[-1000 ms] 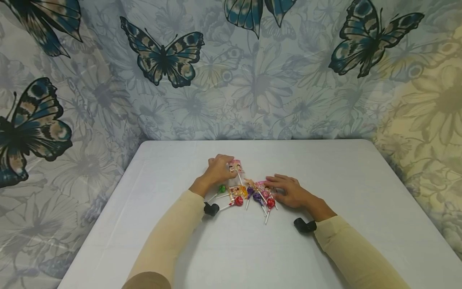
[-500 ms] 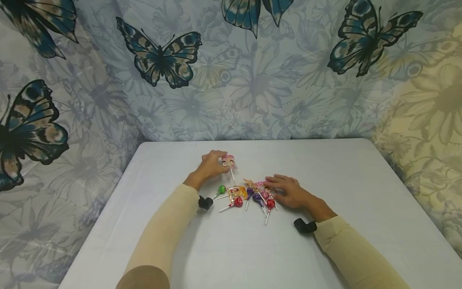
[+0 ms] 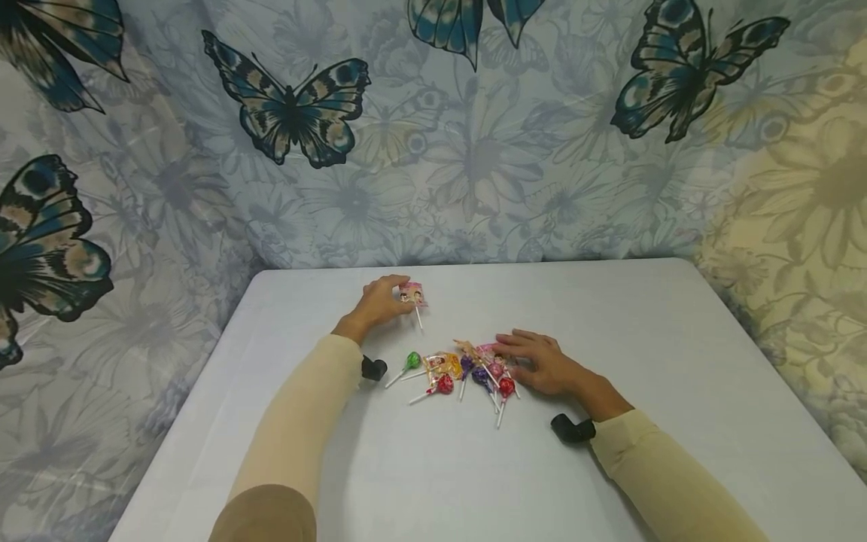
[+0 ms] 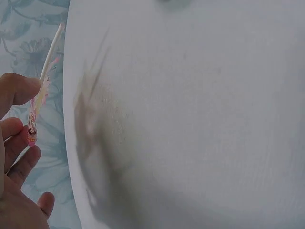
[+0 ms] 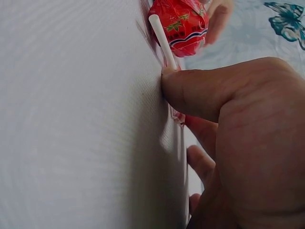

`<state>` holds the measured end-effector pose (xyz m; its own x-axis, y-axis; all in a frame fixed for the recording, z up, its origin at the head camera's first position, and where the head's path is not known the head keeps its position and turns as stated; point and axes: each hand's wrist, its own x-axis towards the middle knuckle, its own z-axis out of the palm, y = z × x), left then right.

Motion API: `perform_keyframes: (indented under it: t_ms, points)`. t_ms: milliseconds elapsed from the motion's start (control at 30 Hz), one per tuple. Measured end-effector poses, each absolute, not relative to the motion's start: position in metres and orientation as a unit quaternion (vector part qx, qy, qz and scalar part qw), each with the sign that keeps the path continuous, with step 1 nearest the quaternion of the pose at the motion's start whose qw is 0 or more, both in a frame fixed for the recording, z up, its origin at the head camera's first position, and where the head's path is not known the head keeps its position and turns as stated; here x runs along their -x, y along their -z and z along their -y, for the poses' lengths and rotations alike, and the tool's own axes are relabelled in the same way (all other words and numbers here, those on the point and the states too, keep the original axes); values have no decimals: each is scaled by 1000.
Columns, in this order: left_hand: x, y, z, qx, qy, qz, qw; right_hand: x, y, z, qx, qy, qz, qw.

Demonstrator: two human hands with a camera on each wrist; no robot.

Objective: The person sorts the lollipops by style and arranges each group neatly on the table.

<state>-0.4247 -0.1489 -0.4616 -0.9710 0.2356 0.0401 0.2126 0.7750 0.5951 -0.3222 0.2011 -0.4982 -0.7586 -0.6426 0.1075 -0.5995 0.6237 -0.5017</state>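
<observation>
My left hand [image 3: 375, 302] pinches a flat lollipop [image 3: 412, 294] in a pink printed wrapper, held above the far left of the table. The left wrist view shows the thumb on its wrapper near the white stick and fingertips at the other side. My right hand [image 3: 546, 364] rests beside the lollipop pile, fingers fairly straight over a pink-wrapped lollipop [image 3: 489, 349]. Its thumb touches a white stick [image 5: 164, 43] in the right wrist view, close to a red round lollipop [image 5: 183, 28]. The underside of the right fingers is partly hidden.
Left of the pile lie a green lollipop [image 3: 412, 360], a yellow-orange wrapped one [image 3: 443, 364] and a red one [image 3: 444, 384]. Purple lollipops [image 3: 481, 376] lie in the middle. All are on a white table [image 3: 433, 482] before a butterfly-patterned backdrop [image 3: 474, 173].
My left hand has carried the pink lollipop leftward and farther back, away from the pile. My right hand has stayed almost still beside the other lollipops.
</observation>
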Motion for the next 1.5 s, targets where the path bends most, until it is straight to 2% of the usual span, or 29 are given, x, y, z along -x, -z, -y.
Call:
perform_keyframes:
  t_ms: [600, 867, 1300, 1500]
  points:
    - [432, 478, 155, -97, -289, -947, 97, 319, 503, -200, 356, 260, -897, 31]
    - [435, 472, 156, -127, -288, -940, 130, 320, 500, -201, 346, 248, -904, 44]
    - [430, 488, 161, -129, -332, -930, 89, 323, 496, -200, 355, 249, -901, 32]
    - [430, 491, 160, -134, -316, -936, 84, 325, 491, -200, 354, 245, -901, 48]
